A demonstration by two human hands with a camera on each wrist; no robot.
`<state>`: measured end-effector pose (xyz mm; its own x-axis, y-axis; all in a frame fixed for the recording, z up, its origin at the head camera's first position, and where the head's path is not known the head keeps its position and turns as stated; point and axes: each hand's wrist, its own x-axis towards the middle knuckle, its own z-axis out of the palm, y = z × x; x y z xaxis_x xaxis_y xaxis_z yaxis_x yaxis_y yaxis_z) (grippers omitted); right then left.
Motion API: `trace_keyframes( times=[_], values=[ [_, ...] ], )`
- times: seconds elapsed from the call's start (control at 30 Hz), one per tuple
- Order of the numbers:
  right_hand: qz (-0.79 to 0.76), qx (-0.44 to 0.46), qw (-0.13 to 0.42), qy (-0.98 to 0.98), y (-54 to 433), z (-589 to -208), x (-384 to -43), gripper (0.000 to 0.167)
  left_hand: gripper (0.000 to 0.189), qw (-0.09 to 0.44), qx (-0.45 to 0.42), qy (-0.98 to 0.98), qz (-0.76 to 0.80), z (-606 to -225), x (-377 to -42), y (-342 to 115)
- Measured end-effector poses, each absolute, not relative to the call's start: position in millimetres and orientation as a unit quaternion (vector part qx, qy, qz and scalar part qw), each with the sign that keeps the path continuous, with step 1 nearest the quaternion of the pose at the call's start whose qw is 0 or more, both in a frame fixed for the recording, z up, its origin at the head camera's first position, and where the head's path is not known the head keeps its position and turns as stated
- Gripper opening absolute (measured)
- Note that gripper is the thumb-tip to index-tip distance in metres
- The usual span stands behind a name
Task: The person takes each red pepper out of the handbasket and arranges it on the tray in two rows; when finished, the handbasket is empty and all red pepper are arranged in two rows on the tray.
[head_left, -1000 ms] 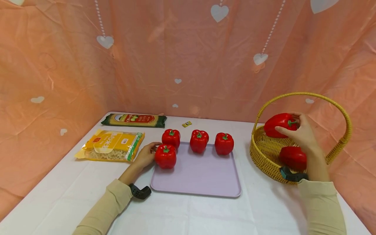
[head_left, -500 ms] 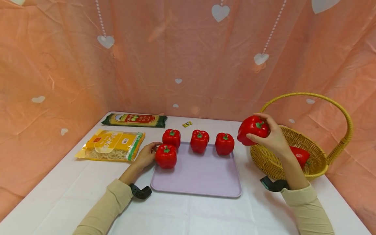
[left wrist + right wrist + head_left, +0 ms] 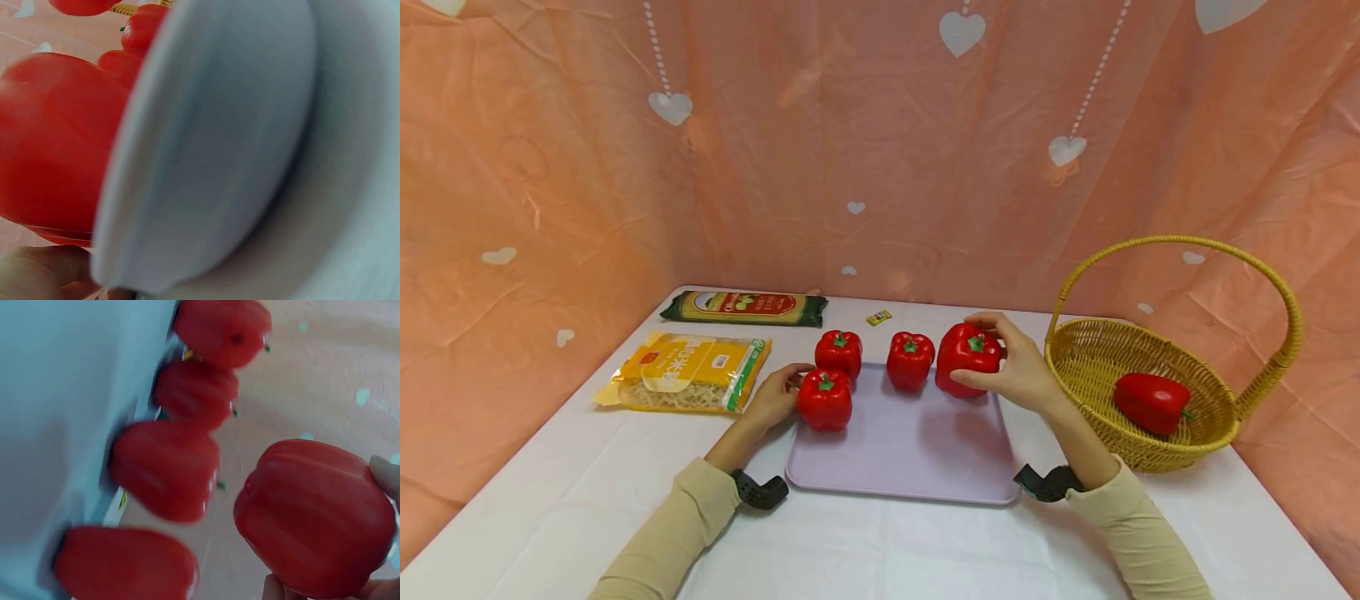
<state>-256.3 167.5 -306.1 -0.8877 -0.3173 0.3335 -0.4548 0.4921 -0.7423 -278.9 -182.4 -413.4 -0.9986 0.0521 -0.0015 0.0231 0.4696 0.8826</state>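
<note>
In the head view my right hand [image 3: 1011,367] grips a red bell pepper [image 3: 958,362], thumb in front and fingers behind, over the back right of a lilac tray [image 3: 895,467]. In the right wrist view this bell pepper is apart from a row of several others. Beside the tray's left edge, my left hand [image 3: 775,398] has its fingers at the front left pepper [image 3: 823,402], partly hidden behind it; I cannot tell whether they grip anything. Farther back stand another pepper [image 3: 838,350] and a middle one [image 3: 910,362]. The held pepper covers most of the back right one.
On the right stands a wicker basket [image 3: 1067,417] with a tall handle and one red pepper [image 3: 1152,402] lying inside. To the left lie a yellow food bag [image 3: 688,371] and a green-ended packet [image 3: 745,307]. A small yellow sachet [image 3: 878,317] lies behind the tray.
My right hand has carried the bell pepper leftward out of the basket to above the tray. The left hand and the other peppers stay where they were.
</note>
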Motion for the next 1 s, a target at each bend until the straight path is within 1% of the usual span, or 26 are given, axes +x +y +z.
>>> trace_keyframes(
  times=[0.2, 0.5, 0.77, 0.9, 1.0],
  values=[
    [0.415, 0.276, 0.085, -0.863, 145, -319, -253, 0.067, 0.048, 0.013, 0.022, 0.859, 0.511, -413, -279, -183],
    [0.355, 0.289, 0.111, -0.882, 127, -335, -255, 0.065, 0.046, 0.006, 0.026, 0.862, 0.507, -411, -279, -183],
    [0.33, 0.284, 0.089, -0.896, 119, -336, -255, 0.068, 0.046, 0.012, 0.027, 0.855, 0.517, -414, -279, -182],
    [0.315, 0.284, 0.091, -0.901, 116, -338, -256, 0.069, 0.046, 0.005, 0.03, 0.857, 0.514, -414, -279, -182],
    [0.31, 0.279, 0.082, -0.905, 116, -339, -257, 0.07, 0.047, 0.002, 0.031, 0.859, 0.511, -414, -279, -183]
  ],
)
